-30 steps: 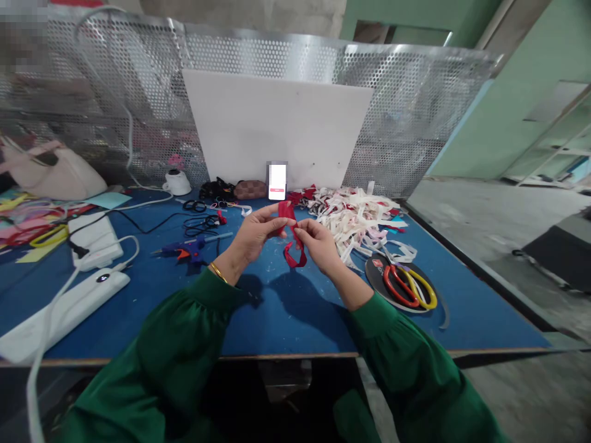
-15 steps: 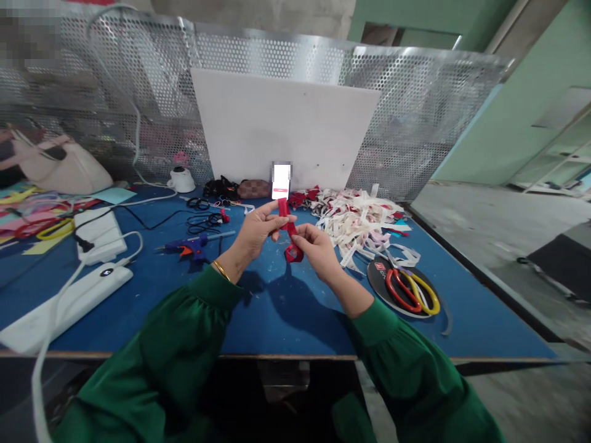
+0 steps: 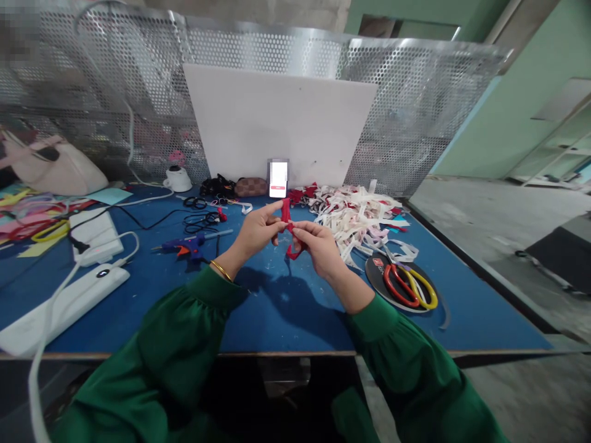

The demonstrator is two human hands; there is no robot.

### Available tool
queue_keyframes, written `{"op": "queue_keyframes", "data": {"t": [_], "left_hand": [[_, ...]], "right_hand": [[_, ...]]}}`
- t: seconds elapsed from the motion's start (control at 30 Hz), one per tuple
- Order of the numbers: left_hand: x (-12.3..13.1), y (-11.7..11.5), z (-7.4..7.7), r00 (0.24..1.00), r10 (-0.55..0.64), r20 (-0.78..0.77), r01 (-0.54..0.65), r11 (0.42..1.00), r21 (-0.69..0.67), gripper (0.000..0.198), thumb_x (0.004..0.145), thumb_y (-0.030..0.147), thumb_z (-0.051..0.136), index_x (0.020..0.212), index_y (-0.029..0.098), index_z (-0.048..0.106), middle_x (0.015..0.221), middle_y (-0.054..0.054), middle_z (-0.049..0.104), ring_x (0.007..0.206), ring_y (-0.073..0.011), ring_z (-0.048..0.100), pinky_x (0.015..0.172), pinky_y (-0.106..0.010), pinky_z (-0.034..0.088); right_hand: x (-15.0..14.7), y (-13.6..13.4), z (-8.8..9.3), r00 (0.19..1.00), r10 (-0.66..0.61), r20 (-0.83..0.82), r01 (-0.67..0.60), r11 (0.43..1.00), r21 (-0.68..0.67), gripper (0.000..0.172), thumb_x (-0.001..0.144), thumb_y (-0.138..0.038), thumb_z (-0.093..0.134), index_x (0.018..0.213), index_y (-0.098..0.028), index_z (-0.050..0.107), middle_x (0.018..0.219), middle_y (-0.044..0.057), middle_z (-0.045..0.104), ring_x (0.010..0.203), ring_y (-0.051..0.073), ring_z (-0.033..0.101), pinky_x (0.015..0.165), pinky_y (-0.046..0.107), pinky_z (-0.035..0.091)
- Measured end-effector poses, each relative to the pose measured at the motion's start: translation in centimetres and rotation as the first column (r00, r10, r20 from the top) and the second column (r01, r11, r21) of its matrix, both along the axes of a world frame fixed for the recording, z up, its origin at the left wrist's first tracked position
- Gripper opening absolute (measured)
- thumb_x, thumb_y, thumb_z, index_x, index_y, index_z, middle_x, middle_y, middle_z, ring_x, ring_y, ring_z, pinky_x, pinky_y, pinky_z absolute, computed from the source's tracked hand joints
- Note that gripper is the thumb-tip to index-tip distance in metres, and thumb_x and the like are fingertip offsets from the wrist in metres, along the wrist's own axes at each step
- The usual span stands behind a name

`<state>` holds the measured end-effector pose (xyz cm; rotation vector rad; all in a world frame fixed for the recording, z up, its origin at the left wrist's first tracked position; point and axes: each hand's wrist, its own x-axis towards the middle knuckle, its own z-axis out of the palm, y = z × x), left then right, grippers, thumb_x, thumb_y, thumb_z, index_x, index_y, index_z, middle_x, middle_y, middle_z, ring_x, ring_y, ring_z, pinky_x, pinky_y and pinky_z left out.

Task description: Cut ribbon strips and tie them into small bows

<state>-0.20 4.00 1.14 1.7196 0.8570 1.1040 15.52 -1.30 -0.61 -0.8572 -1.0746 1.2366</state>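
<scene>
A red ribbon (image 3: pixel 285 211) is held up over the middle of the blue table, between my two hands. My left hand (image 3: pixel 259 231) pinches it, with the index finger stretched up along its upper part. The fingertips of my right hand (image 3: pixel 318 246) grip the ribbon close beside the left fingertips. Below them a loose loop of the ribbon hangs down above the table. The fingers cover the spot where the ribbon is gripped. Behind the hands a lit phone (image 3: pixel 278 177) stands against a white board (image 3: pixel 281 117).
Right of my hands lie a heap of white and red ribbon scraps (image 3: pixel 355 215) and scissors (image 3: pixel 410 286) on a black disc (image 3: pixel 379 283). To the left are a blue glue gun (image 3: pixel 189 245), black cables (image 3: pixel 203 220), a white power strip (image 3: pixel 64 307) and a pale handbag (image 3: pixel 64 166).
My hands have come closer together on the ribbon, the right one moving up to the left fingertips. The hanging loop is shifted slightly. The view has tilted a little.
</scene>
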Motion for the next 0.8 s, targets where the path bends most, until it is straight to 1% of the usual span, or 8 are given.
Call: {"op": "queue_keyframes", "data": {"t": [0.17, 0.3, 0.4, 0.5, 0.6, 0.67, 0.73, 0.8], "left_hand": [[-0.1, 0.2, -0.9, 0.994, -0.023, -0.11, 0.033, 0.995, 0.094, 0.061, 0.081, 0.021, 0.063, 0.141, 0.012, 0.054, 0.066, 0.003, 0.067, 0.039, -0.0088, 0.056, 0.042, -0.02, 0.047], [0.0, 0.2, -1.0, 0.991, -0.048, -0.124, 0.059, 0.995, 0.086, 0.061, 0.082, 0.021, 0.061, 0.141, 0.011, 0.053, 0.068, 0.002, 0.068, 0.039, -0.0084, 0.056, 0.042, -0.02, 0.047], [0.1, -0.2, -0.8, 0.987, -0.093, -0.13, 0.102, 0.993, 0.066, 0.06, 0.081, 0.02, 0.061, 0.14, 0.01, 0.054, 0.062, 0.004, 0.064, 0.04, -0.0081, 0.056, 0.045, -0.02, 0.047], [0.3, -0.5, -0.6, 0.986, -0.119, -0.119, 0.124, 0.992, 0.039, 0.059, 0.083, 0.023, 0.062, 0.14, 0.01, 0.055, 0.056, 0.006, 0.059, 0.042, -0.0089, 0.057, 0.048, -0.02, 0.048], [0.3, -0.5, -0.8, 0.992, -0.062, -0.115, 0.065, 0.998, 0.023, 0.058, 0.083, 0.028, 0.064, 0.137, 0.008, 0.057, 0.058, 0.004, 0.061, 0.041, -0.0091, 0.056, 0.045, -0.02, 0.047], [0.3, -0.3, -1.0, 0.991, -0.038, -0.125, 0.044, 0.998, 0.044, 0.055, 0.083, 0.028, 0.065, 0.134, 0.01, 0.061, 0.058, 0.003, 0.063, 0.039, -0.0083, 0.054, 0.042, -0.019, 0.044], [0.3, -0.2, -1.1, 0.987, -0.058, -0.15, 0.068, 0.996, 0.062, 0.05, 0.083, 0.027, 0.065, 0.131, 0.013, 0.064, 0.058, 0.003, 0.064, 0.038, -0.0075, 0.053, 0.042, -0.018, 0.043], [0.3, -0.2, -1.0, 0.981, -0.108, -0.161, 0.115, 0.993, 0.032, 0.048, 0.082, 0.026, 0.066, 0.129, 0.014, 0.066, 0.059, 0.002, 0.067, 0.039, -0.0073, 0.053, 0.043, -0.018, 0.044]], "right_hand": [[0.3, 0.2, 0.0, 0.986, -0.006, -0.166, -0.009, 0.996, -0.085, 0.028, 0.063, -0.033, 0.083, 0.082, -0.016, 0.072, 0.059, -0.002, 0.063, 0.047, 0.007, 0.052, 0.047, 0.022, 0.041], [0.4, 0.3, 0.3, 0.963, 0.004, -0.268, -0.035, 0.993, -0.112, 0.028, 0.061, -0.029, 0.084, 0.083, -0.016, 0.073, 0.06, -0.003, 0.063, 0.047, 0.006, 0.052, 0.047, 0.021, 0.043], [0.5, 0.3, 0.5, 0.961, 0.016, -0.278, -0.045, 0.994, -0.098, 0.026, 0.062, -0.027, 0.084, 0.083, -0.016, 0.074, 0.061, -0.003, 0.064, 0.048, 0.006, 0.053, 0.047, 0.02, 0.043], [0.5, 0.3, 0.5, 0.961, 0.012, -0.276, -0.039, 0.995, -0.091, 0.026, 0.063, -0.027, 0.083, 0.083, -0.015, 0.074, 0.062, -0.003, 0.064, 0.047, 0.005, 0.053, 0.047, 0.019, 0.044], [0.5, 0.3, 0.4, 0.963, 0.032, -0.268, -0.057, 0.995, -0.087, 0.026, 0.064, -0.028, 0.082, 0.085, -0.014, 0.074, 0.064, -0.002, 0.064, 0.048, 0.006, 0.054, 0.048, 0.019, 0.044], [0.6, 0.3, 0.5, 0.964, 0.049, -0.261, -0.073, 0.994, -0.084, 0.024, 0.066, -0.027, 0.08, 0.085, -0.015, 0.074, 0.064, -0.002, 0.065, 0.049, 0.006, 0.054, 0.048, 0.019, 0.045], [0.8, 0.2, 0.7, 0.963, 0.059, -0.262, -0.08, 0.994, -0.07, 0.021, 0.068, -0.026, 0.078, 0.084, -0.015, 0.073, 0.065, -0.002, 0.065, 0.049, 0.006, 0.054, 0.048, 0.019, 0.046], [1.2, 0.2, 1.1, 0.96, 0.065, -0.271, -0.081, 0.996, -0.047, 0.018, 0.07, -0.024, 0.076, 0.085, -0.015, 0.073, 0.067, -0.002, 0.067, 0.05, 0.006, 0.055, 0.048, 0.019, 0.047]]}}
